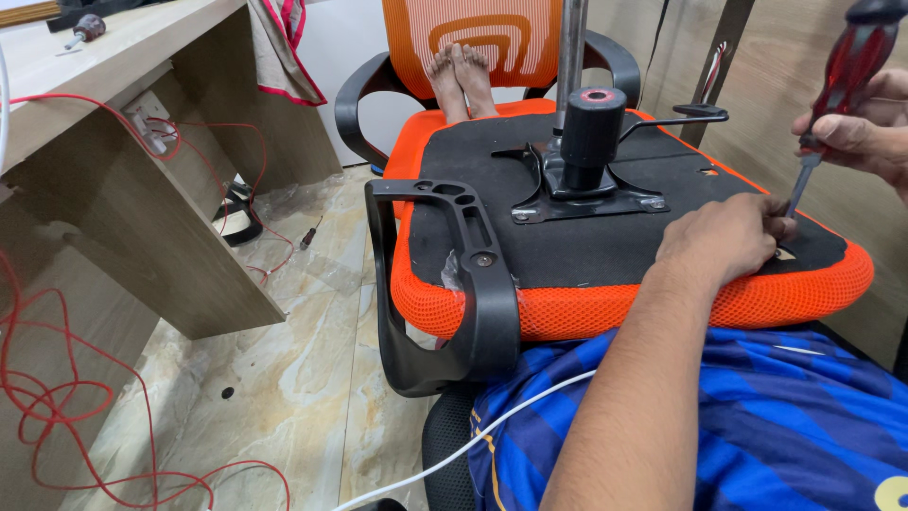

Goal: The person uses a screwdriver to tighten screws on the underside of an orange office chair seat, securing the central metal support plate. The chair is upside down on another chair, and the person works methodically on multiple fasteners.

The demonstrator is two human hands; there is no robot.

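An upturned orange office chair seat (662,308) with a black underside lies across my lap. A metal mechanism plate (605,201) with a black cylinder (591,128) is fixed at its middle, and a black armrest (473,284) is screwed to its left side. My right hand (856,137) is shut on a red-handled screwdriver (851,61) held upright, its tip down on the seat's right edge. My left hand (724,237) rests on the seat with its fingers bunched around that tip. Whether they hold a screw is hidden.
Two bare feet (461,80) rest on a second orange chair (492,33) behind the seat. A wooden desk (142,218) stands at left with red wires (57,397) trailing to the tiled floor. A small screwdriver (308,235) lies on the floor. A white cable (454,454) crosses my lap.
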